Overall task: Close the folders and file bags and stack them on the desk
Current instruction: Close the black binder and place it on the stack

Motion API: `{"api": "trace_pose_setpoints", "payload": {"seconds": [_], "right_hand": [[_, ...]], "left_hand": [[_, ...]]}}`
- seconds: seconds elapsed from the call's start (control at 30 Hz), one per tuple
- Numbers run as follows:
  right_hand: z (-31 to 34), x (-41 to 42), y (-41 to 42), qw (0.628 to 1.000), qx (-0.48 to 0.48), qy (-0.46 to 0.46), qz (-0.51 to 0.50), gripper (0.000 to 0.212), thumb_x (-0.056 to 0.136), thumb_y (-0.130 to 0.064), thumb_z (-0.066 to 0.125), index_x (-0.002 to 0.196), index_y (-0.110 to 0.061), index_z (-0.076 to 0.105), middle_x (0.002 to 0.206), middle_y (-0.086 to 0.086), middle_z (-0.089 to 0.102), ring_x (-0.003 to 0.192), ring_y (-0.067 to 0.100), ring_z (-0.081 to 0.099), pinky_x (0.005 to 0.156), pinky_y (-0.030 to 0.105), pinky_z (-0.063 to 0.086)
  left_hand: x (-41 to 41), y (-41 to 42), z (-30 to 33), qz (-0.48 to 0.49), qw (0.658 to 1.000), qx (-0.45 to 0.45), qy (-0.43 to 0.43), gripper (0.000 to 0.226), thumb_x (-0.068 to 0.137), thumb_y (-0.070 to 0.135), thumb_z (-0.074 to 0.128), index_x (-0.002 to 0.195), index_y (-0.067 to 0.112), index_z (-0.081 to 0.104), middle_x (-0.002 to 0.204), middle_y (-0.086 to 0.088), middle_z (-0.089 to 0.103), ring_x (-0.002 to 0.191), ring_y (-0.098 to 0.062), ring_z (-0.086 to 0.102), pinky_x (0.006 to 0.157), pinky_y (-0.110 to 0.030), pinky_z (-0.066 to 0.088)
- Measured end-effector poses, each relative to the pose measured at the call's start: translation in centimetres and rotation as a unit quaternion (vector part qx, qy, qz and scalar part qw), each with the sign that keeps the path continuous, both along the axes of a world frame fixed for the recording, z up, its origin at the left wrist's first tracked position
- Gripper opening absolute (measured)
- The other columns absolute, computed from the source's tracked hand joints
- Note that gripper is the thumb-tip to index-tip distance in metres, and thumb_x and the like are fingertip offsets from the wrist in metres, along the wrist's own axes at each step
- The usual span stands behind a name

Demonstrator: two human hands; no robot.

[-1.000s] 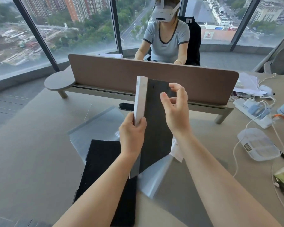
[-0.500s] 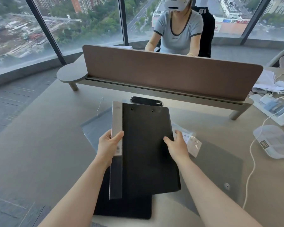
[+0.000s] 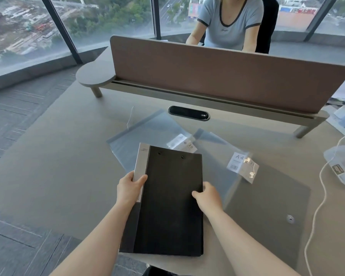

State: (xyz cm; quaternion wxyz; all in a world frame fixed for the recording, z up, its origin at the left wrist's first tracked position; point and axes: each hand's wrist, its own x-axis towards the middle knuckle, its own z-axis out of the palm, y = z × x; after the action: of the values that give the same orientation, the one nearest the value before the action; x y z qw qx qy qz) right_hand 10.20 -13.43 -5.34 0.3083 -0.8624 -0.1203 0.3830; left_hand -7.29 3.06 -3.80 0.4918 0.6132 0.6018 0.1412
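**Folder now lies closed on the pile**

Since the earlier frame I have brought the black folder down: one second ago I held it upright in the air, its white spine toward me, and now it lies flat and closed near the front edge of the desk. At its bottom edge I see a second dark edge under it, so I judge that it rests on another black folder, almost square with it. That means, I think, that the folders are closed and stacked, and the file bags are what remains.

My left hand is at the spine side of the folder, thumb on top of the pale strip and the other fingers curled under, clamped on the edge. My right hand is at the opposite long edge, thumb pressing on the cover; its other fingers are behind the edge, so I cannot tell how they stand.

Behind the folder lies one clear file bag, partly under it. To the right of the folder lies a second bag with an A4 label and a snap button. Whether these bags are closed I cannot make out, the plastic is too transparent. The folder below is almost fully hidden.
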Motion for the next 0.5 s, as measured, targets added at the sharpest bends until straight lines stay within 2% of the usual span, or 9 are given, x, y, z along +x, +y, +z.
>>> {"api": "trace_pose_setpoints", "payload": {"seconds": [0.1,0.2,0.27,0.4,0.5], "right_hand": [[-0.6,-0.7,0.5,0.999,-0.039,-0.013,0.014,0.021,0.081,-0.018,0.058,0.101,-0.015,0.062,0.098,0.001,0.066,0.088,0.024,0.064,0.064,0.030,0.046],[-1.0,-1.0,0.9,0.997,-0.066,-0.028,0.012,0.015,0.080,-0.015,0.054,0.093,-0.013,0.062,0.092,0.003,0.067,0.083,0.026,0.064,0.059,0.029,0.045],[-1.0,-0.9,1.1,0.997,-0.070,-0.033,0.009,0.015,0.079,-0.011,0.053,0.089,-0.011,0.063,0.088,0.005,0.067,0.080,0.028,0.063,0.055,0.028,0.040],[-1.2,-0.9,1.2,0.997,-0.066,-0.028,-0.010,0.012,0.076,-0.004,0.048,0.078,-0.009,0.059,0.073,0.004,0.060,0.063,0.024,0.051,0.051,0.026,0.034],[-1.4,-0.9,1.1,0.998,-0.060,-0.031,-0.020,0.019,0.073,0.000,0.046,0.080,-0.006,0.063,0.072,0.007,0.063,0.062,0.024,0.049,0.053,0.028,0.034]], "left_hand": [[-0.8,0.2,-1.0,-0.022,0.998,0.025,0.055,0.023,0.088,0.035,0.066,0.102,0.018,0.068,0.101,-0.005,0.064,0.091,-0.024,0.063,0.078,-0.040,0.052],[-1.4,0.5,-1.9,-0.027,0.995,0.011,0.090,0.039,0.087,0.039,0.065,0.119,0.018,0.066,0.114,-0.011,0.056,0.105,-0.028,0.056,0.091,-0.041,0.048],[-1.7,0.4,-2.1,-0.031,0.997,-0.019,0.073,0.050,0.084,0.042,0.063,0.128,0.018,0.061,0.122,-0.009,0.062,0.109,-0.027,0.060,0.096,-0.044,0.049],[-1.8,0.3,-1.8,-0.030,0.997,-0.043,0.053,0.055,0.091,0.026,0.061,0.143,0.015,0.048,0.134,-0.005,0.061,0.118,-0.027,0.060,0.101,-0.043,0.047],[-1.8,0.3,-1.7,-0.018,0.997,-0.061,0.036,0.054,0.090,0.020,0.062,0.142,0.016,0.048,0.131,-0.006,0.062,0.109,-0.026,0.061,0.091,-0.038,0.048]]}}
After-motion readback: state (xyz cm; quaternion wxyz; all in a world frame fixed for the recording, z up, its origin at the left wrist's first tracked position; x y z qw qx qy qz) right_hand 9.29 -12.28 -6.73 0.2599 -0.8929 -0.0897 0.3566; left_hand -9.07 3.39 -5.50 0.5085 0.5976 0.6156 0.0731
